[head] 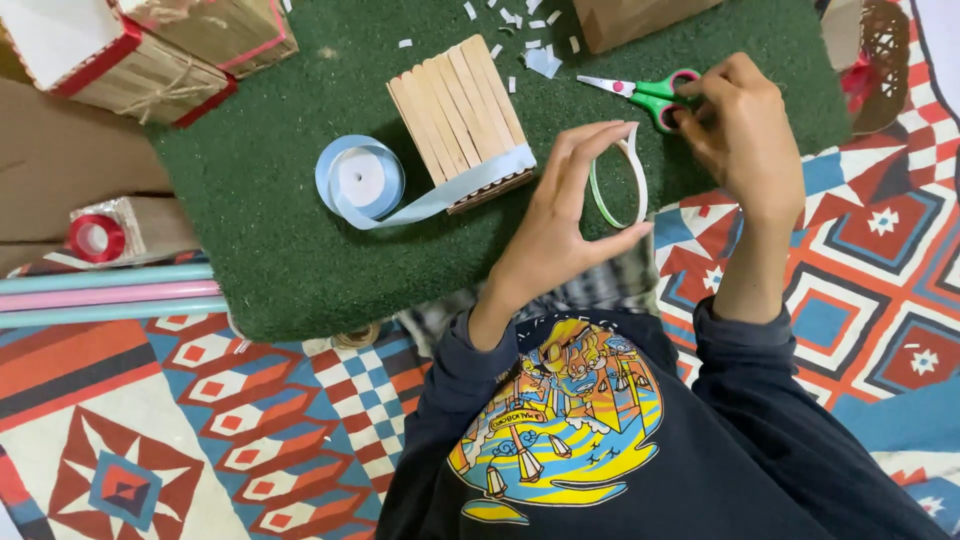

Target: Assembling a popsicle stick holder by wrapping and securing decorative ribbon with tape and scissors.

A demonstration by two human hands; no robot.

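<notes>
The left hand (555, 225) pinches a thin tape ring (620, 175) upright between thumb and fingers. Just beyond it, the right hand (745, 130) closes on green scissors (650, 95), blades pointing left toward the stick box (460, 115).

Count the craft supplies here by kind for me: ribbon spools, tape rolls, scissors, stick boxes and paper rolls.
Ribbon spools: 2, blue and red
Tape rolls: 1, in the left hand
Scissors: 1
Stick boxes: 1
Paper rolls: 3
Total: 8
</notes>
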